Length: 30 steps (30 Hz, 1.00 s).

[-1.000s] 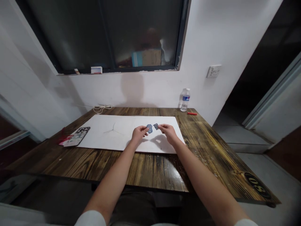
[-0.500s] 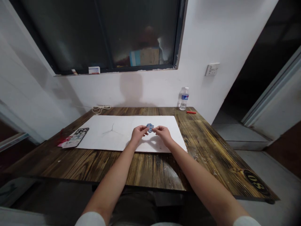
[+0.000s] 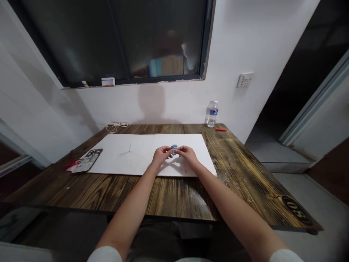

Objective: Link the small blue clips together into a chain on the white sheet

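Between my two hands is a small cluster of blue-and-white striped pieces (image 3: 174,147), held just above the white board (image 3: 147,145). Its exact kind is too small to make out. My left hand (image 3: 161,155) pinches its left side with thumb and fingers. From the right, my right hand (image 3: 187,155) also has thumb and fingers closed on it, with the thumb tips almost meeting in front. The fingers cover part of the cluster. Shadows of both hands fall on the board below.
On the board's left end lie a patterned phone-like slab (image 3: 91,159) and a red item (image 3: 74,163). Thin dark sticks or lines (image 3: 129,150) show on the board. A cable (image 3: 116,126), a water bottle (image 3: 212,114) and a red pen-like object (image 3: 221,130) are along the wooden table's (image 3: 109,193) back.
My right hand has moved left, bringing its separate striped piece against the cluster in my left hand. Both hands now hold the pieces together. The view has shifted slightly.
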{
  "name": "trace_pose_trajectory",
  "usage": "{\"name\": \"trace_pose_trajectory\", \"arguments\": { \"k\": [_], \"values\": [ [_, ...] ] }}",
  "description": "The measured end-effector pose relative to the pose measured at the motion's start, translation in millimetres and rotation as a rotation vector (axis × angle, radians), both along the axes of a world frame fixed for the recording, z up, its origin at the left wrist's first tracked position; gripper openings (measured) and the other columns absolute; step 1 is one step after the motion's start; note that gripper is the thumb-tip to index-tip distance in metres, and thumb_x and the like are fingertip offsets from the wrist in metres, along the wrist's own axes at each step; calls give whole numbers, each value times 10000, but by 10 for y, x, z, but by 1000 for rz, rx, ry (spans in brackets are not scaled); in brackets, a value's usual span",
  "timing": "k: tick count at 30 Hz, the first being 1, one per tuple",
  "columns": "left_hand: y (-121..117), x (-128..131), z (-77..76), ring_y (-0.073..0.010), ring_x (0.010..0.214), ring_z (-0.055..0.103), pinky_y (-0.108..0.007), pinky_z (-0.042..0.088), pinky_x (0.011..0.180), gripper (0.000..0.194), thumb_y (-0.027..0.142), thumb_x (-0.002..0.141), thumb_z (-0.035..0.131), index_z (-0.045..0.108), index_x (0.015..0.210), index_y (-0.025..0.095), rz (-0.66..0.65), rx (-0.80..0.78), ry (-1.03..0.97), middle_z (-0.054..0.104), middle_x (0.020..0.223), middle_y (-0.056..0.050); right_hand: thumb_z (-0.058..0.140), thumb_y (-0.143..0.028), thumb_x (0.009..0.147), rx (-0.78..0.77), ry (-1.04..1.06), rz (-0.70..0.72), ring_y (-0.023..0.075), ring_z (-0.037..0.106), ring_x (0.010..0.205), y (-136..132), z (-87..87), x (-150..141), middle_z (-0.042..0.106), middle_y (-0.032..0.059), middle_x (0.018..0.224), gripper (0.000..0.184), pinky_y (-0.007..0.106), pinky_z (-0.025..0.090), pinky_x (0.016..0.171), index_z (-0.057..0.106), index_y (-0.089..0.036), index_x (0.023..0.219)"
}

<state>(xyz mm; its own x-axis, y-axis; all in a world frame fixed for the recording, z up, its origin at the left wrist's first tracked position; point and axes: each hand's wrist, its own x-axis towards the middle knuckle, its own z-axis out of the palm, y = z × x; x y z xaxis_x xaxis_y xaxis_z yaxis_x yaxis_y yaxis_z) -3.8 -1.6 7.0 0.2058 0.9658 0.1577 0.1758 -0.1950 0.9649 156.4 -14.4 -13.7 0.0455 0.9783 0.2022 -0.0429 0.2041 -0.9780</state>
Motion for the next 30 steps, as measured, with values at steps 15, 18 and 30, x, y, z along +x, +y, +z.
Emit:
{"name": "trace_pose_trajectory", "arguments": {
  "k": [15, 18, 30],
  "values": [
    [45, 8, -55, -125, 538, 575, -230, 389, 501, 400, 489, 578, 733, 651, 788, 158, 126, -18, -56, 665, 679, -31, 556, -446, 749, 43, -260, -334, 172, 581, 713, 121, 22, 346, 665, 50, 778, 294, 279, 417, 680, 645, -168, 787],
    [45, 7, -60, -114, 527, 566, -225, 384, 496, 381, 472, 575, 741, 648, 773, 160, 141, -26, -83, 654, 656, -18, 529, -377, 795, -59, -554, -478, 197, 595, 804, 130, 39, 519, 680, 71, 871, 269, 287, 405, 720, 684, -173, 877],
    [31, 6, -37, -112, 519, 543, -226, 372, 490, 380, 477, 558, 754, 645, 742, 163, 163, -19, -109, 631, 622, -10, 688, -424, 718, -268, -1189, -356, 322, 485, 1035, 63, -17, 514, 610, 138, 1058, 255, 391, 377, 796, 743, -213, 851]
  ]
}}
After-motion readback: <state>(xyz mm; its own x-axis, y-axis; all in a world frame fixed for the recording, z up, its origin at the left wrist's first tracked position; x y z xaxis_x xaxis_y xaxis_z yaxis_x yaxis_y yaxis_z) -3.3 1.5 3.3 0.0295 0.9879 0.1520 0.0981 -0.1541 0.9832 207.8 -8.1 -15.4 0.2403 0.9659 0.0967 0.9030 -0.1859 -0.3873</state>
